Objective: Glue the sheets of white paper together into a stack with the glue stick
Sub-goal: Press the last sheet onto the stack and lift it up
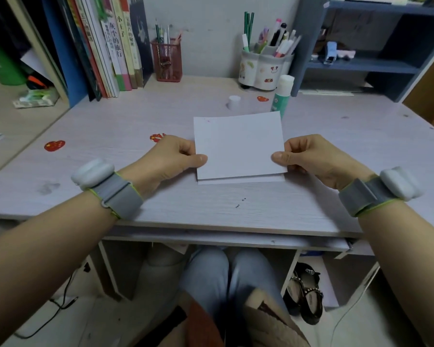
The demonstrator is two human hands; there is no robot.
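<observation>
A white paper sheet [238, 144] is held over the desk's middle, tilted a little. My left hand [172, 157] pinches its left edge with thumb on top. My right hand [311, 159] pinches its right edge the same way. Under it lies a second white sheet [241, 180], its near edge showing just below the top one. The green glue stick [282, 96] stands upright and uncapped behind the paper, with white glue exposed. Its white cap [234, 102] stands on the desk to the left of it.
A white pen holder [261, 68] and a red mesh pen cup [166, 61] stand at the desk's back. Books [110, 48] lean at the back left. Red heart stickers [54, 145] dot the desk [186, 209]. A blue shelf [361, 66] stands at right.
</observation>
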